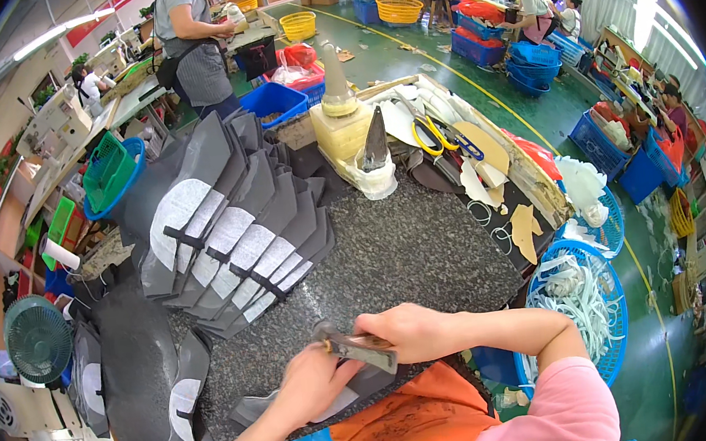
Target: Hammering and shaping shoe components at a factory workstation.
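My right hand (402, 332) is closed round what looks like a hammer (370, 353); its metal head is slightly blurred and lies across the front of my left hand. My left hand (311, 384) is curled over a dark grey cut piece (374, 382) at the near edge of the stone slab (399, 254). The left fingertips are partly hidden by the metal head. Left of the hands, a fanned stack of dark grey pieces (270, 199) with white patches and black strips covers the slab. A similar piece (185, 398) lies at the near left.
A glue pot (344, 132) with a brush stands at the slab's far edge. Yellow-handled scissors (438, 137) lie among scraps to its right. A blue basket (619, 314) of white strips is beside my right arm. A green fan (38, 338) stands left; another person (187, 45) stands beyond.
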